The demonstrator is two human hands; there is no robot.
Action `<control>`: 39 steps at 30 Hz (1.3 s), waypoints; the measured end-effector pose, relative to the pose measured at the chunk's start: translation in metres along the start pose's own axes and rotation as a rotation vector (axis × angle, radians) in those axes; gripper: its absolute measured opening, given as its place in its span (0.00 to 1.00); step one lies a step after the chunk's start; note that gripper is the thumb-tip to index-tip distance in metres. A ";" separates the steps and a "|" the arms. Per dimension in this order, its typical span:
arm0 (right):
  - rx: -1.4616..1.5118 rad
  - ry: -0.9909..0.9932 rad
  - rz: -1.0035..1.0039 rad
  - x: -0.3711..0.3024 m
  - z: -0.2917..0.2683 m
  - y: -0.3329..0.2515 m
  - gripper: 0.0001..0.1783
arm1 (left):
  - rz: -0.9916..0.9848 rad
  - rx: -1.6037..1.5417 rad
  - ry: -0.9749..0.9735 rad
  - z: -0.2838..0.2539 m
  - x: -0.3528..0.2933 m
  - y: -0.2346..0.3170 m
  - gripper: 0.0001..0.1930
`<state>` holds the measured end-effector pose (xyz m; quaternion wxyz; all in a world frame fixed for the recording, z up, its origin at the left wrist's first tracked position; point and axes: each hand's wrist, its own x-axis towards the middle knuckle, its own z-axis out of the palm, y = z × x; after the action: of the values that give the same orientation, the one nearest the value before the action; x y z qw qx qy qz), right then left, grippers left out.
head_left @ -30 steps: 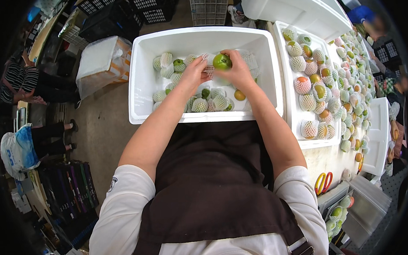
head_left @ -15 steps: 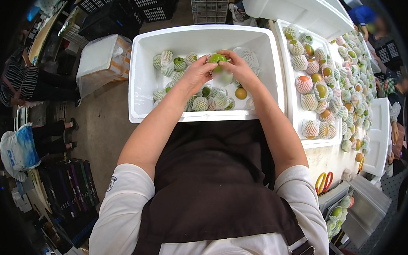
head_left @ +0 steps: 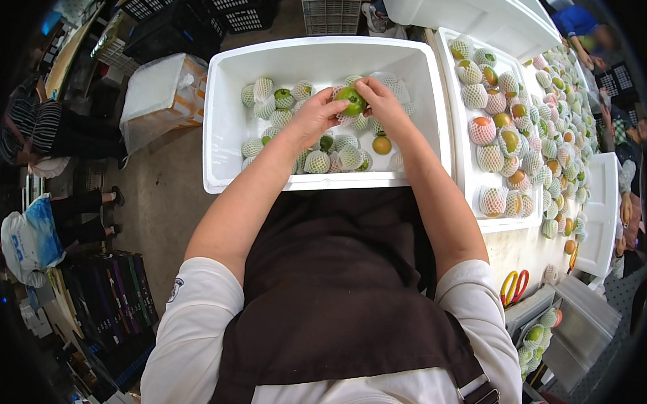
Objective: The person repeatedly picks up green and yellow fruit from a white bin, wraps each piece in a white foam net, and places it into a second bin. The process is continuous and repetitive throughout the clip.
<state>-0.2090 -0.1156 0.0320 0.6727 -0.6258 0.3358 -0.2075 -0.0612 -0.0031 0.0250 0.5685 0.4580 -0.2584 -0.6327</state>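
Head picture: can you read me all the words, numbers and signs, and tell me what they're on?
None can be read clearly.
Shirt sleeve: a small dark badge, too small to read.
White and blue bag: blue marks, too blurred to read.
Green fruit in the hands: no writing shows.

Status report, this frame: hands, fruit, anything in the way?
Left hand and right hand both gripping green fruit. Held over white foam box. Netted fruit lies around; hands unobstructed.

No lettering or numbers can be read.
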 end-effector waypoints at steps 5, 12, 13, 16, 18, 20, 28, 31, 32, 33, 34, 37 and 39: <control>0.010 -0.097 0.004 0.001 -0.003 0.002 0.16 | 0.007 0.049 0.025 -0.003 0.001 -0.002 0.20; 0.138 -0.160 0.037 -0.004 -0.004 -0.006 0.18 | 0.032 -0.010 0.069 -0.002 -0.002 0.003 0.21; 0.156 -0.151 0.056 -0.003 -0.005 -0.006 0.19 | 0.036 -0.020 0.064 -0.002 -0.001 0.004 0.21; 0.064 -0.118 0.048 -0.004 -0.002 -0.006 0.18 | 0.034 -0.033 0.043 -0.005 0.001 0.001 0.21; 0.003 -0.105 0.019 -0.004 0.001 -0.006 0.17 | 0.036 -0.003 0.026 -0.006 0.001 -0.001 0.21; -0.008 -0.104 -0.014 -0.002 0.002 -0.001 0.17 | 0.034 0.010 0.046 -0.008 0.003 -0.002 0.22; 0.177 0.044 0.195 0.004 -0.008 0.006 0.17 | 0.028 -0.208 -0.030 -0.005 0.002 0.006 0.23; 0.393 -0.078 0.287 -0.001 -0.003 0.003 0.16 | -0.021 -0.293 -0.132 -0.003 -0.001 0.009 0.24; 0.467 -0.111 0.302 -0.001 -0.003 0.005 0.16 | -0.021 -0.292 -0.145 -0.001 -0.003 0.010 0.24; 0.489 -0.139 0.261 0.000 -0.004 0.007 0.15 | -0.020 -0.292 -0.155 0.001 -0.005 0.013 0.25; 0.511 -0.166 0.221 0.003 -0.007 0.010 0.14 | -0.019 -0.291 -0.166 0.002 -0.007 0.014 0.25; 0.165 -0.064 0.031 0.010 -0.008 0.015 0.11 | 0.051 -0.130 -0.040 0.000 -0.002 0.008 0.25; -0.145 0.035 -0.118 0.010 -0.005 0.019 0.08 | 0.157 0.388 0.140 -0.001 -0.002 0.003 0.24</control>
<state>-0.2084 -0.1235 0.0115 0.6061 -0.6879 0.3245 -0.2327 -0.0590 -0.0014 0.0282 0.5336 0.5804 -0.3699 -0.4915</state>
